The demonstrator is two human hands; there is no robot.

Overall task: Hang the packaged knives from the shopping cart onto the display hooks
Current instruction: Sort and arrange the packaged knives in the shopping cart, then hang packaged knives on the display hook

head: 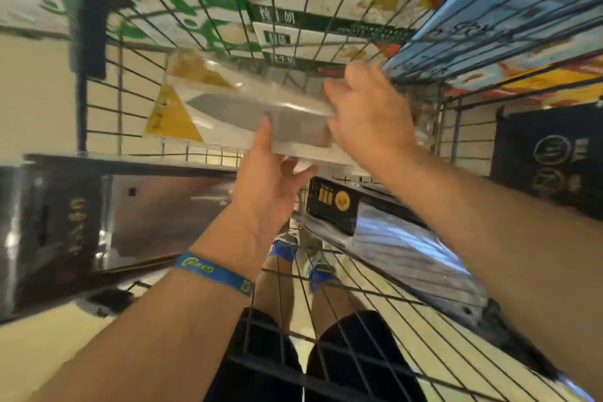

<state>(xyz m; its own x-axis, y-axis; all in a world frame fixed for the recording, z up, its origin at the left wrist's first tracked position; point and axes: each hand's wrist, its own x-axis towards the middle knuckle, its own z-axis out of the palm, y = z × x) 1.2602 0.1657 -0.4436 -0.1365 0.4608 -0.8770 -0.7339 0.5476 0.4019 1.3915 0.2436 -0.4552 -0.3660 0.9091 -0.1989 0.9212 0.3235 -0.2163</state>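
- Shopping cart (pixel 295 6): wire mesh across most of the frame, seen from above. No display hooks anywhere in view, so impossible to judge how many packs already hang.
- Printed cartons (pixel 208 10) behind the mesh along the top edge; no part of the job.
- Boxed cleaver (pixel 401 238) low in the cart at centre right, and a dark knife pack (pixel 49 232) at the left edge. Both untouched, so probably at least two more to hang after this one.
- Clear knife pack (pixel 257 117) with yellow triangles, at centre frame, held above the other packs, blade tip toward the left. Likely being taken out of the cart; hanging not yet done.
- Right hand (pixel 368 117) against the pack's right end, fingers spread upward. Too blurred to say whether grasping or only steadying.
- Left hand (pixel 270 183) just under the pack's lower edge, thumb on the front, fingers beneath, grasping it.
- Blue wristband (pixel 213 272) on the left wrist, lower centre-left.
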